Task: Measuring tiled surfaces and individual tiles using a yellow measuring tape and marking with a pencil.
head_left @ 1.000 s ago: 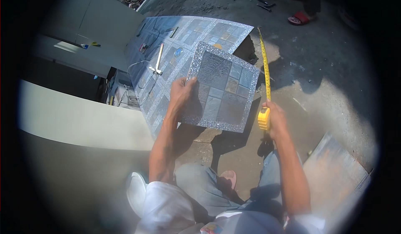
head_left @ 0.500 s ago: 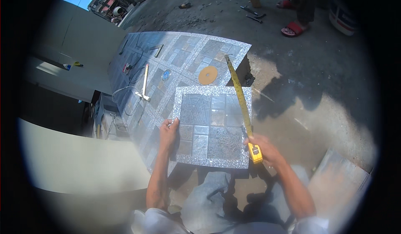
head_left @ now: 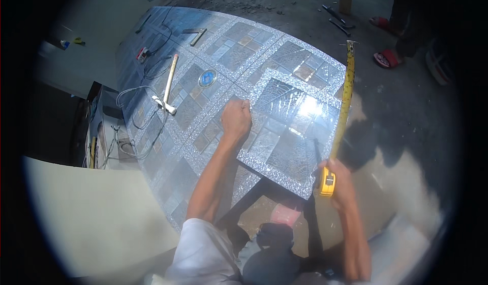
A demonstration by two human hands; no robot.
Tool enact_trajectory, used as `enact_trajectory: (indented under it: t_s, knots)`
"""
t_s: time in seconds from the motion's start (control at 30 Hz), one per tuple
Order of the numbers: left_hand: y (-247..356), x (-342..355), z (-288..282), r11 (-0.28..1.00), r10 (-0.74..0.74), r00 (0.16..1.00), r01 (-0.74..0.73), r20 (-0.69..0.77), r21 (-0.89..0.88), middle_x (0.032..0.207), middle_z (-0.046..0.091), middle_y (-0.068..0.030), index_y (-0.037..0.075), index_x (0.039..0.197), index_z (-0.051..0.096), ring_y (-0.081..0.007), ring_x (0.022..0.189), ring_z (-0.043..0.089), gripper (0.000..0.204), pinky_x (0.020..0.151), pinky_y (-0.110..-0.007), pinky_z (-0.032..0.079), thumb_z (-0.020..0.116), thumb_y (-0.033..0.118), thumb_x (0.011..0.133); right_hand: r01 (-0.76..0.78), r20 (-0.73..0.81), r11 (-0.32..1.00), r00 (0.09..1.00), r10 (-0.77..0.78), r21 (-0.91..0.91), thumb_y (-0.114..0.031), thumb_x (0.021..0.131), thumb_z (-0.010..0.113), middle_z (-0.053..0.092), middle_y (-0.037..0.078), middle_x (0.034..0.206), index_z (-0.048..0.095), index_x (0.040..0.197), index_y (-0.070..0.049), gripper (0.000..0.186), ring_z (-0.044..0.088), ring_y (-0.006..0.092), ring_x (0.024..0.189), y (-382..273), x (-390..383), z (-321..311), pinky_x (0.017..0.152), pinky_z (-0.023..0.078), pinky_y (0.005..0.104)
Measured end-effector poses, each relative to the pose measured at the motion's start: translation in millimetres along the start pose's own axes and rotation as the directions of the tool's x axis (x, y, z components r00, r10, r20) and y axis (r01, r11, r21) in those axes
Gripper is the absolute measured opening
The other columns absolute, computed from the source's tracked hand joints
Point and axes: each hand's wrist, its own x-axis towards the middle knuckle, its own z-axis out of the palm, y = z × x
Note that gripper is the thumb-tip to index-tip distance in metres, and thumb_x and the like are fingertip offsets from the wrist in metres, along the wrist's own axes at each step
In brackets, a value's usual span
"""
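Note:
A square patterned tile with a speckled border lies tilted over the right part of a tiled tabletop, sunlight glaring off it. My left hand is closed on its left edge, fingers curled over. In my right hand, closed beside the tile's right edge, is a yellow tape measure. Its yellow blade stretches out away from me, past the tile's far right corner. Whether the right fingers also grip the tile is hard to see.
On the tiled tabletop lie a hammer, a round blue sticker or disc, a small square and grey cords. Beyond, on the floor, are dark tools and a person's red-sandalled feet. A pale panel stands at left.
The tile has turned and moved away from me over the tabletop, with both hands following. The tan round disc is no longer visible. The tape blade now stands more upright.

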Motion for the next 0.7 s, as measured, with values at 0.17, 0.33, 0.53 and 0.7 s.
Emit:
enact_trajectory:
  t_s: [0.17, 0.33, 0.53, 0.7]
  knots:
    - [-8, 30, 23, 0.995, 0.095, 0.995, -0.095, 0.002, 0.037, 0.090, 0.062, -0.0246, 0.000, 0.090, 0.067, -0.0431, 0.088, 0.059, 0.026, 0.080, -0.052, 0.045, 0.054, 0.022, 0.096, -0.029, -0.010, 0.999, 1.000, 0.029, -0.027, -0.032, 0.099, 0.056, 0.050, -0.003, 0.077, 0.067, 0.096, -0.003, 0.031, 0.047, 0.0041, 0.066, -9, 25, 7, 0.057, 0.040, 0.0206]
    - [-19, 47, 47, 0.991, 0.122, 0.990, -0.118, -0.071, 0.064, 0.085, 0.062, -0.0216, 0.000, 0.091, 0.069, -0.0394, 0.084, 0.061, 0.023, 0.075, -0.048, 0.047, 0.058, 0.021, 0.094, -0.075, -0.056, 0.994, 0.996, 0.071, -0.074, -0.031, 0.098, 0.058, 0.053, -0.001, 0.080, 0.068, 0.098, -0.002, 0.030, 0.050, 0.0062, 0.068, 6, 40, 12, 0.059, 0.043, 0.0211]
    - [-12, 50, 31, 0.965, 0.258, 0.966, -0.258, -0.005, 0.036, 0.099, 0.059, -0.0200, 0.000, 0.106, 0.064, -0.0359, 0.099, 0.055, 0.024, 0.084, -0.046, 0.047, 0.058, 0.019, 0.094, -0.243, -0.144, 0.968, 0.962, 0.233, -0.060, -0.029, 0.097, 0.061, 0.049, 0.001, 0.090, 0.070, 0.097, 0.002, 0.032, 0.053, 0.0104, 0.081, 5, 20, 30, 0.070, 0.045, 0.0254]
    - [-29, 50, 30, 0.960, 0.276, 0.960, -0.274, -0.043, 0.056, 0.096, 0.060, -0.0177, -0.001, 0.104, 0.066, -0.0343, 0.091, 0.058, 0.023, 0.079, -0.043, 0.048, 0.065, 0.017, 0.091, -0.307, -0.122, 0.880, 0.952, 0.282, -0.363, -0.031, 0.096, 0.063, 0.054, 0.001, 0.098, 0.072, 0.095, 0.001, 0.033, 0.052, 0.0113, 0.084, -6, 25, 35, 0.073, 0.045, 0.0259]
